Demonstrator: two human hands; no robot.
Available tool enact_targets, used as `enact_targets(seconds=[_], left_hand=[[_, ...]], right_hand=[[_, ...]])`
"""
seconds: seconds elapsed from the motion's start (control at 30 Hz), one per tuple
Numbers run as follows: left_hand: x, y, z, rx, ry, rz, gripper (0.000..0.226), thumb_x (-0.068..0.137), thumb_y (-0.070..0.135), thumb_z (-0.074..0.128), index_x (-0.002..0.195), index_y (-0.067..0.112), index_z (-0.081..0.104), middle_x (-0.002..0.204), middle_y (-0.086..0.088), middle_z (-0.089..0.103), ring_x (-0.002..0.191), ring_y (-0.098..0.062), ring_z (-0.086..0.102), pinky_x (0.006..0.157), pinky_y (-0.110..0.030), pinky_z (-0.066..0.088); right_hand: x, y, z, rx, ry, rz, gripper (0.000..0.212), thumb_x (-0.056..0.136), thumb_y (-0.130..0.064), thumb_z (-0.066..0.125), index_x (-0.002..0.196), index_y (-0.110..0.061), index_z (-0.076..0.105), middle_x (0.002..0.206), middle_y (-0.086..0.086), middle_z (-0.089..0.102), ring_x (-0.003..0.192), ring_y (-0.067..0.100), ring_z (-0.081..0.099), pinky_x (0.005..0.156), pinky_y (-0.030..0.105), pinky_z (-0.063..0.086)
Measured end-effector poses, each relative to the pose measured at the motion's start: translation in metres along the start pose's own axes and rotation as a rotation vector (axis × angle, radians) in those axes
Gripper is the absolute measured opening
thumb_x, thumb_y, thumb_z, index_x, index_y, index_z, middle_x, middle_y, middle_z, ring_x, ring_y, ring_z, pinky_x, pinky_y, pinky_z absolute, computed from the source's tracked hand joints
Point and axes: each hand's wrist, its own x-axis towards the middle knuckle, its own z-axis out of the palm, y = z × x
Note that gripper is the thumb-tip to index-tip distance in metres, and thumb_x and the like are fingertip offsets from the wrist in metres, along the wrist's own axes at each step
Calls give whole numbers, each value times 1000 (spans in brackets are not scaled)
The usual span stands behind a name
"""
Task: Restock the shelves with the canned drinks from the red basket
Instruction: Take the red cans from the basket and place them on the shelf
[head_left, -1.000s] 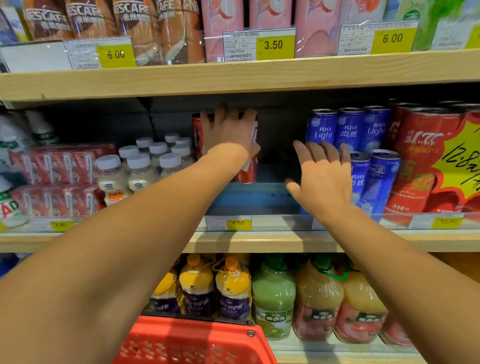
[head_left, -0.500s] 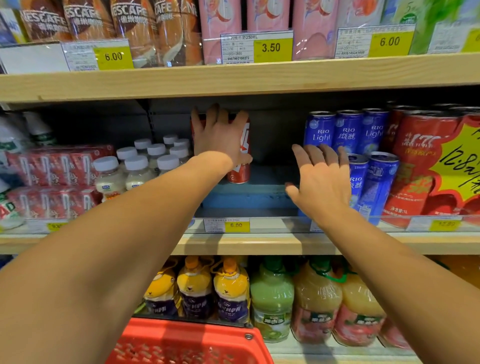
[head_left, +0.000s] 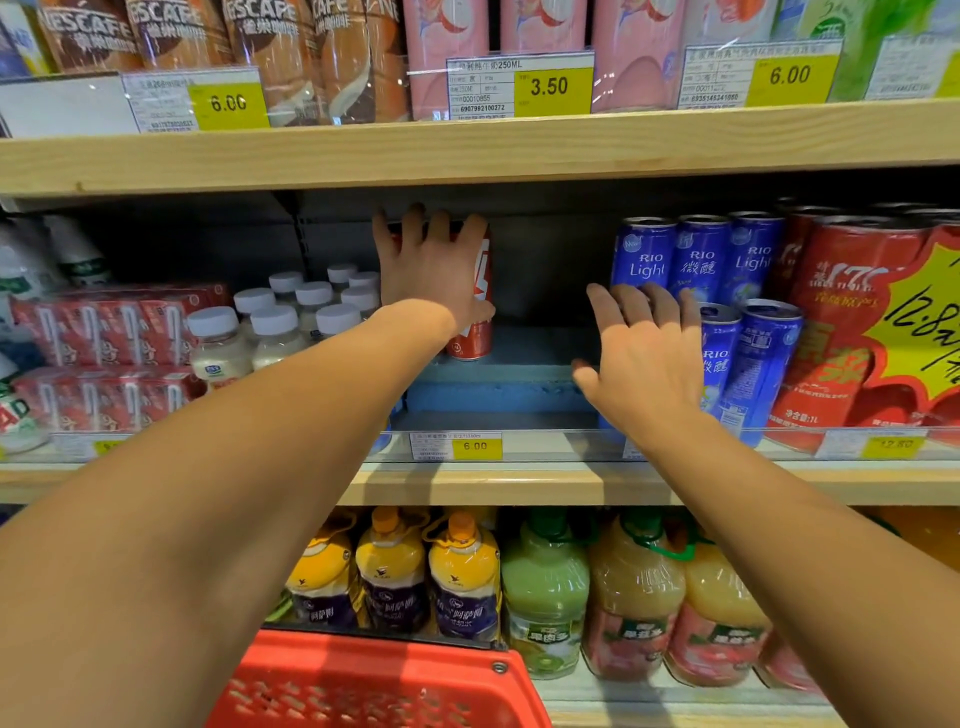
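Red can (head_left: 475, 312) stands upright at the back of the middle shelf (head_left: 519, 483), long axis vertical, base down on the shelf floor beside the white-capped bottles (head_left: 291, 322). Left hand (head_left: 434, 275) is wrapped over it from the front, fingers curled over the top rim, palm on the side wall, so it is gripping the can; the hand hides most of the label. Right hand (head_left: 644, 358) is empty, fingers straight and spread, hovering just beside the blue Rio cans (head_left: 727, 312), fingertips close to or touching the front one, can't tell which. An empty gap on the shelf lies between the two hands, in front of and to the right of the red can. Red basket (head_left: 374, 686) sits low at the frame's bottom edge, below the lower shelf's juice bottles (head_left: 545, 592); its contents aren't visible from here. Key relation: the can is directly ahead of the left hand and well left of the right hand, so the left hand is the one on it. My read: can is at or near its final spot, so the next step is letting go and going back down to the basket. Risk: snagging the rim on release and tipping it.
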Motion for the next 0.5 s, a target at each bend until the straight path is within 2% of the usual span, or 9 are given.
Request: enact_targets(seconds=[0.17,0.27,0.37,0.5], left_hand=[[-1,1,-2,-39,-38,-17,102,66,65,70,149,30,22,152,-10,33,144,-38,18,114,-64,6],[-4,1,-3,-64,-54,-7,104,68,58,74,151,30,17,156,-8,28,146,-36,14,116,-62,6],[-7,-3,-3,-55,-76,-9,100,72,42,78,150,33,15,155,-7,29,146,-36,15,116,-60,8],[-7,0,-6,-20,-67,-13,95,73,39,78,148,34,20,150,-10,36,142,-38,22,114,-61,11]], right_hand=[[0,-2,-2,-7,-19,1,76,78,-45,67,143,-22,37,143,9,45,136,35,33,116,54,15],[1,-5,-7,-3,-53,13,77,79,-46,66,145,-23,35,145,8,42,139,35,29,116,54,13],[2,-9,-11,15,-81,17,77,79,-46,65,145,-24,34,146,7,40,140,35,26,116,54,12],[1,-9,-11,3,-104,18,76,80,-46,64,145,-25,32,148,6,39,142,34,24,117,54,12]])
